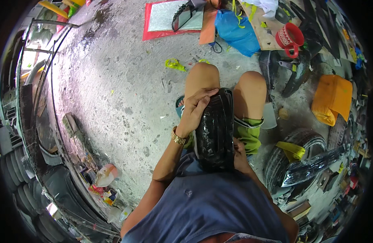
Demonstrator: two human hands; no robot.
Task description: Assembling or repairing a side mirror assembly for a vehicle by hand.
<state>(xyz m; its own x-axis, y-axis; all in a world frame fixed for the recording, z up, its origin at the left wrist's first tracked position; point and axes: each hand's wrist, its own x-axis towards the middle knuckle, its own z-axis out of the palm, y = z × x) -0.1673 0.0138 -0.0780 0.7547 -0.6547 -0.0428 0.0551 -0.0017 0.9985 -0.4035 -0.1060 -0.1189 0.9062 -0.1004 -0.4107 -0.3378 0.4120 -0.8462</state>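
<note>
A long, glossy black moulded part (213, 129) with rounded ends and a raised rim lies lengthwise over my lap, between my knees and my shirt. I cannot tell what exact kind of part it is. My left hand (196, 108) wraps round its far left edge, the fingers reaching over the top. Lower on the opposite side, my right hand (239, 154) grips the right edge near my body, with part of its fingers hidden under the part.
A tyre (273, 168) carrying a yellow cloth (291, 150) and a dark glossy strip (312, 167) lies at my right. Beyond it sits an orange-yellow container (331, 99). A red mug (290, 37) stands on a board at far right. A metal rack (52, 81) borders the left.
</note>
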